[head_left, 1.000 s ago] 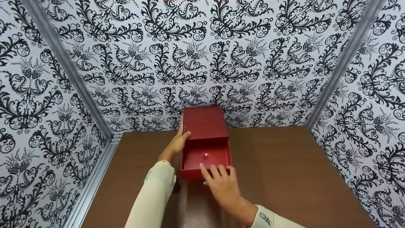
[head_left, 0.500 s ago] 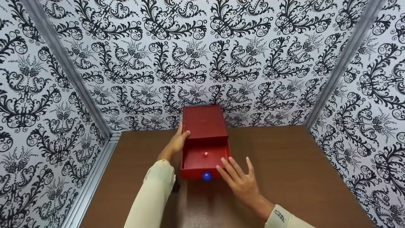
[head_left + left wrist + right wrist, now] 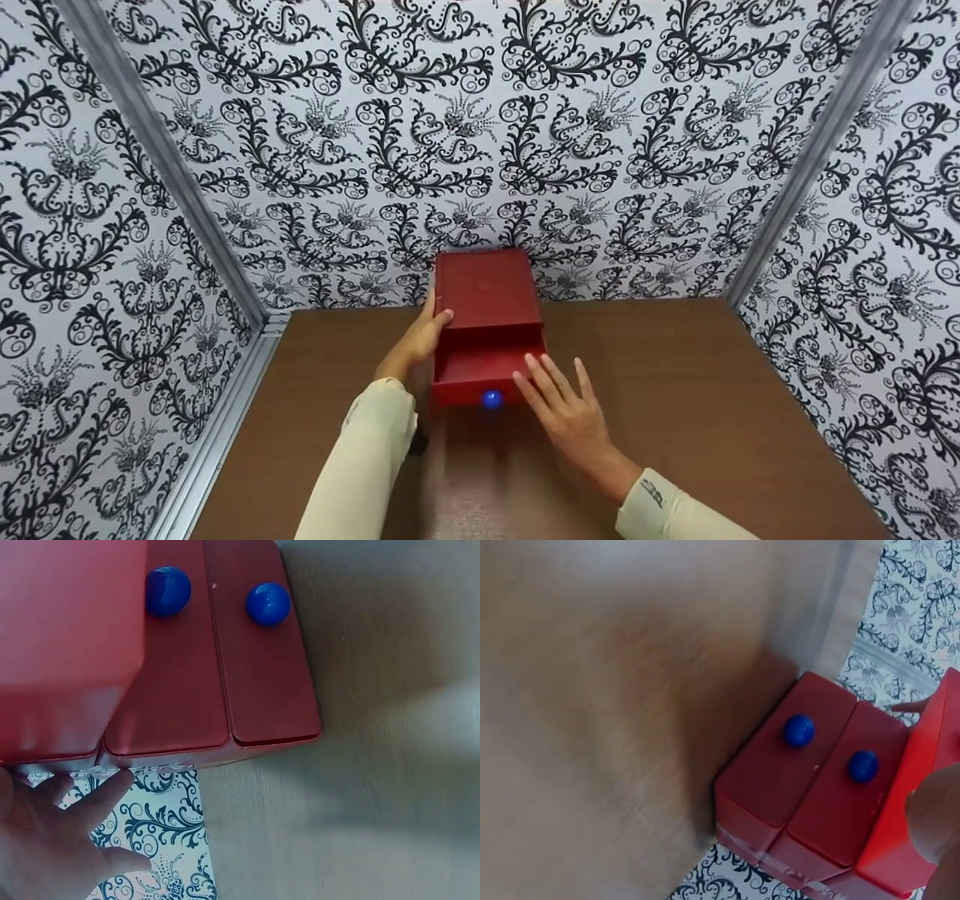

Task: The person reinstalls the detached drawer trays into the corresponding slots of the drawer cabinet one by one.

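Note:
A red drawer unit (image 3: 487,289) stands against the back wall. Its top drawer (image 3: 457,394) sticks partly out, with a blue knob (image 3: 492,399) on the front. My left hand (image 3: 420,336) rests along the unit's left side, thumb at the top edge; the left wrist view shows its fingers (image 3: 105,799) spread beside the unit. With fingers fairly straight, my right hand (image 3: 574,420) touches the drawer front near its right corner. Below, two closed drawers show their own blue knobs, a middle knob (image 3: 168,591) and a lower knob (image 3: 268,604).
The unit stands on a brown wooden table (image 3: 675,420). Patterned black-and-white walls (image 3: 465,150) rise at the back and both sides, joined by grey metal posts (image 3: 806,161). A metal rail (image 3: 225,435) runs along the table's left edge.
My right hand has moved right, off the knob, to the drawer front's right corner, then forward. The top drawer has slid a little further in. My left hand stays in place.

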Demonstrator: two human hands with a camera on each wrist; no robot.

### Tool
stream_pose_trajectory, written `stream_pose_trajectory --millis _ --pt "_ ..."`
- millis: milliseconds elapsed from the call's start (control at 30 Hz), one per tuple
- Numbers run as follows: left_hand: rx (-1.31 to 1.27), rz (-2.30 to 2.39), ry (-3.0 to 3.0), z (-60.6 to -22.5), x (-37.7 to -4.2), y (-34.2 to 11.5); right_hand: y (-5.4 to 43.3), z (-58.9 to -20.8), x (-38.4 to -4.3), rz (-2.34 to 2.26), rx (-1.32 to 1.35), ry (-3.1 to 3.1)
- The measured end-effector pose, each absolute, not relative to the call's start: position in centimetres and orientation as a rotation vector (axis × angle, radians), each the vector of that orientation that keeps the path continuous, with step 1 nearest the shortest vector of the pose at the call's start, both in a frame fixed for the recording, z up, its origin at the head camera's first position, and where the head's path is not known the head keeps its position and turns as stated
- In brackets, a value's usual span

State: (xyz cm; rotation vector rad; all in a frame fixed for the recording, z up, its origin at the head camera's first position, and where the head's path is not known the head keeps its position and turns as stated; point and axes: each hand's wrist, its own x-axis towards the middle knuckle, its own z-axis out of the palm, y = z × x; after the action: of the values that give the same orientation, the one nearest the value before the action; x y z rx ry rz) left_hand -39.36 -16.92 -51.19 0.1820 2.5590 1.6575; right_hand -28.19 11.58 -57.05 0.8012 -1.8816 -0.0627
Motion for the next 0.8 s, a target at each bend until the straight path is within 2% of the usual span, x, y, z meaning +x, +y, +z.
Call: stream_pose_trajectory --millis 533,800 --pt "0.193 1.746 2.459 -51.1 -38.8 -16.8 10.7 -56.5 -33.2 -0.064 0.699 -1.997" --pt "0.168 1.679 2.49 -51.0 -39.4 -17.2 10.3 -56.2 -33.7 -0.026 0.687 -2.049"
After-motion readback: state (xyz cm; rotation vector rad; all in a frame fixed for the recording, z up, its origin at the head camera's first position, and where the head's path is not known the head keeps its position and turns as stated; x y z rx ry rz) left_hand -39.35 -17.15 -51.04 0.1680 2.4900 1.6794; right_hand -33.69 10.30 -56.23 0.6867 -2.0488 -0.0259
